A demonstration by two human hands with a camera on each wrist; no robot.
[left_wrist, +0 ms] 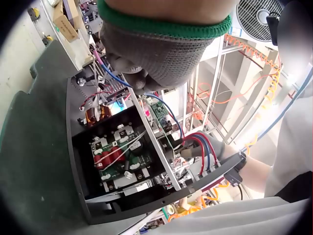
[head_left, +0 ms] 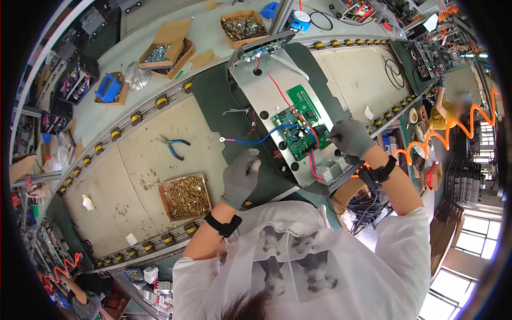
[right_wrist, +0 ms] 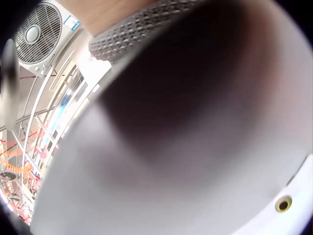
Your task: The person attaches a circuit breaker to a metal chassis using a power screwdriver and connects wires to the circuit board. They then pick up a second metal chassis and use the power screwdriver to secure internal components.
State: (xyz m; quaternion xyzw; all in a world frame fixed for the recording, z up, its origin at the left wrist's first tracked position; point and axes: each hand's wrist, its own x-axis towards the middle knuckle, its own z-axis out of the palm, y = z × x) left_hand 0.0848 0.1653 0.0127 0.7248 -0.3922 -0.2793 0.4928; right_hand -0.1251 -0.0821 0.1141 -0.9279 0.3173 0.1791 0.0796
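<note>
A metal-cased electronic unit [head_left: 253, 88] lies across a dark green mat, its green circuit board [head_left: 301, 114] facing up. My left hand [head_left: 240, 178], in a grey glove, hovers beside the unit's near left edge with fingers curled; no object shows in it. Just beyond its fingertips a blue wire [head_left: 242, 142] with a ring terminal sticks out from the unit. My gloved right hand [head_left: 352, 138] is at the board's right edge, beside red and blue wires [head_left: 313, 160]; its fingertips are partly hidden, and I cannot tell whether they grip anything. A blurred pale surface fills most of the right wrist view.
Blue-handled pliers [head_left: 176, 148] and a box of brass-coloured fasteners [head_left: 185, 197] lie left of the unit. Roller rails [head_left: 136, 117] border the work surface. Boxes of small parts [head_left: 244, 28] stand on the far bench. An orange coiled hose [head_left: 437, 141] hangs at right.
</note>
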